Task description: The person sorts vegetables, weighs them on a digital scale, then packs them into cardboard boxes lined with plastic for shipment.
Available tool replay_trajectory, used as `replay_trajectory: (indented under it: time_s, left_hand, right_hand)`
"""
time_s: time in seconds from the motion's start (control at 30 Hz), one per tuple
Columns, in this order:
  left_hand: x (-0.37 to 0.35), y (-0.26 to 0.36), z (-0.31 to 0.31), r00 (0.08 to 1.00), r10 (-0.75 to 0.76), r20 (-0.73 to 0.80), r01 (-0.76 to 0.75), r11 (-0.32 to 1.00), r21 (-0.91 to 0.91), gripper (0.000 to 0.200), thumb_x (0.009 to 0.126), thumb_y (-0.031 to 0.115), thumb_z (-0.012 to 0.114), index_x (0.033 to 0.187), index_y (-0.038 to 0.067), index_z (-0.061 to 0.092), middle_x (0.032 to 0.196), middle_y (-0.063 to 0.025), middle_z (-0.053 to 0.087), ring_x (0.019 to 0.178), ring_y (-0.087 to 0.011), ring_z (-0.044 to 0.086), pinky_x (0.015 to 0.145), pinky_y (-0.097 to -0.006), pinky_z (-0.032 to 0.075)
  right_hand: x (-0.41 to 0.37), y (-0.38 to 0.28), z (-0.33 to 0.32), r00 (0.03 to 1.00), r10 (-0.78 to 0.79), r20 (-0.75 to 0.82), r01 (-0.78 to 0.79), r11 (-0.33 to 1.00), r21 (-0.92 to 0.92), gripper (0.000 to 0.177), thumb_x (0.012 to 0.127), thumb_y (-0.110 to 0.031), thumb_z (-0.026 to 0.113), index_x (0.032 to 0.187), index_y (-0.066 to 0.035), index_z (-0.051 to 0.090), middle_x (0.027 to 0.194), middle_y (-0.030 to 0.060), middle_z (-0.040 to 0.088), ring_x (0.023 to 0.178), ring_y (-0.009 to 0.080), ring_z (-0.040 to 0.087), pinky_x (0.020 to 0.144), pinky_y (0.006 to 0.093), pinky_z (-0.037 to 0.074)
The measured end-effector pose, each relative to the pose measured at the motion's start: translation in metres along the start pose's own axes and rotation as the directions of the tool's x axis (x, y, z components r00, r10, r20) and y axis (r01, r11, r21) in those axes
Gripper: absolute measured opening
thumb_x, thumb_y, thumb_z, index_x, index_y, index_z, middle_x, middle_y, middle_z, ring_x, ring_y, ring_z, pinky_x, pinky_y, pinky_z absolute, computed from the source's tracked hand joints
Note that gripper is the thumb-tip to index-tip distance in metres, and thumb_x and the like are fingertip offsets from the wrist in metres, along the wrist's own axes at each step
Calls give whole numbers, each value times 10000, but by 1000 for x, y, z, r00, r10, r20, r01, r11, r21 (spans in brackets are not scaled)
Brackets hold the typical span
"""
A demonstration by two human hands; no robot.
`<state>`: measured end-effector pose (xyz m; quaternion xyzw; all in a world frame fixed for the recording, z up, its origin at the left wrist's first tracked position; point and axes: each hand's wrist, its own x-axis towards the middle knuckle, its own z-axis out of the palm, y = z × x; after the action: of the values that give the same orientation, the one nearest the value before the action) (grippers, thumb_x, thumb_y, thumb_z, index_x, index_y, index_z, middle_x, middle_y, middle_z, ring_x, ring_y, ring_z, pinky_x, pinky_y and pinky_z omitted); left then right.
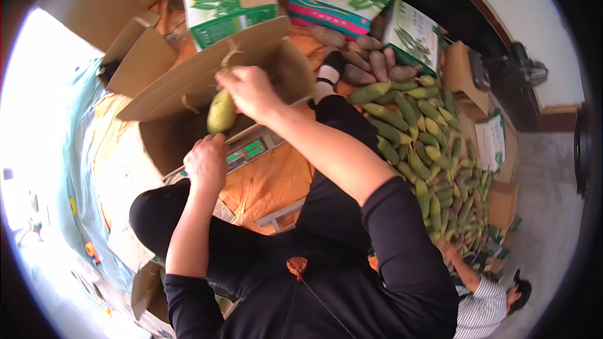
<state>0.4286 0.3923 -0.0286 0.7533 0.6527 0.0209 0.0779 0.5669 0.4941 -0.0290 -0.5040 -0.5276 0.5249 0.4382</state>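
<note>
A green radish (222,112) hangs upright over an open cardboard box (286,66). My right hand (248,91) is closed around its upper end, near the box's far flap. My left hand (206,158) is at the box's near edge, just below the radish's lower tip; its fingers are curled, and what they hold, if anything, is hidden. A scale with a lit green display (254,149) lies against the near side of the box. Inside the box it is dark, and its bottom is hard to make out.
A large pile of green radishes (418,119) lies to the right, with reddish tubers (358,75) behind it. Printed cartons (229,3) stand at the back. Another person in a striped shirt (483,307) reaches toward the pile at lower right.
</note>
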Motion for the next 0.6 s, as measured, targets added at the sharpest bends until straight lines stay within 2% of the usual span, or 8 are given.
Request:
replay_trajectory:
  time_s: [0.07, 0.13, 0.17, 0.3, 0.4, 0.47, 0.53, 0.6]
  left_hand:
    - [0, 2, -2, 1000, -16, 26, 17, 1000, -5, 98, 788, 178, 631, 772, 97, 579, 803, -76, 616, 838, -277, 615, 691, -417, 497]
    - [1, 3, -1, 1000, -20, 23, 20, 1000, -2, 98, 785, 181, 633, 787, 93, 589, 806, -77, 617, 834, -278, 614, 691, -418, 494]
    - [1, 3, 0, 1000, 2, 27, -1, 1000, -6, 98, 785, 181, 633, 787, 93, 589, 806, -77, 617, 834, -278, 614, 691, -418, 494]
    - [1, 2, -1, 1000, -12, 0, 12, 999, -36, 103, 786, 189, 636, 817, 94, 610, 808, -83, 619, 830, -283, 611, 677, -426, 488]
    - [1, 4, -1, 999, -40, 17, 40, 999, -28, 106, 795, 186, 635, 852, 97, 620, 821, -91, 624, 816, -300, 612, 675, -425, 483]
    - [2, -1, 6, 1000, -6, 5, 6, 999, -49, 117, 797, 181, 637, 877, 98, 621, 833, -98, 626, 819, -306, 613, 665, -427, 479]
    - [3, 0, 5, 999, 43, -10, -44, 997, -67, 125, 801, 174, 636, 892, 92, 616, 843, -106, 626, 815, -314, 611, 658, -428, 476]
    - [2, 0, 7, 1000, 22, 11, -21, 999, -48, 118, 803, 162, 631, 889, 85, 611, 846, -114, 622, 805, -321, 610, 656, -434, 476]
  right_hand:
    - [7, 13, 5, 993, -109, -47, 102, 985, -139, 357, 821, -318, 630, 678, 9, 620, 684, 211, 604, 673, 366, 606, 631, 437, 455]
    - [3, 1, 0, 990, -144, -1, 135, 932, -337, 322, 865, -292, 574, 734, -5, 640, 679, 178, 618, 677, 322, 625, 670, 419, 472]
    - [0, -8, -3, 993, -118, 12, 110, 875, -471, 356, 847, -356, 578, 729, -26, 638, 734, 178, 629, 739, 362, 617, 671, 448, 466]
    - [4, -10, -11, 962, -256, 94, 261, 765, -589, 361, 837, -377, 585, 721, -38, 631, 781, 177, 639, 763, 365, 615, 678, 462, 462]
    - [7, -13, -13, 923, 60, 379, 327, 395, -858, 279, 834, -333, 597, 838, -72, 697, 856, 101, 684, 866, 283, 651, 690, 435, 494]
    - [7, 18, 8, 930, 215, 299, 237, 271, -933, 287, 783, -325, 664, 908, -71, 713, 910, 101, 693, 937, 252, 652, 744, 410, 511]
    - [0, 15, 5, 831, 350, 431, 266, 430, -863, 310, 741, -313, 711, 937, -73, 713, 956, 123, 687, 967, 264, 646, 799, 400, 513]
    - [-4, 9, 4, 817, 272, 508, 282, 580, -764, 281, 736, -289, 717, 934, -90, 711, 947, 111, 687, 953, 276, 645, 819, 399, 510]
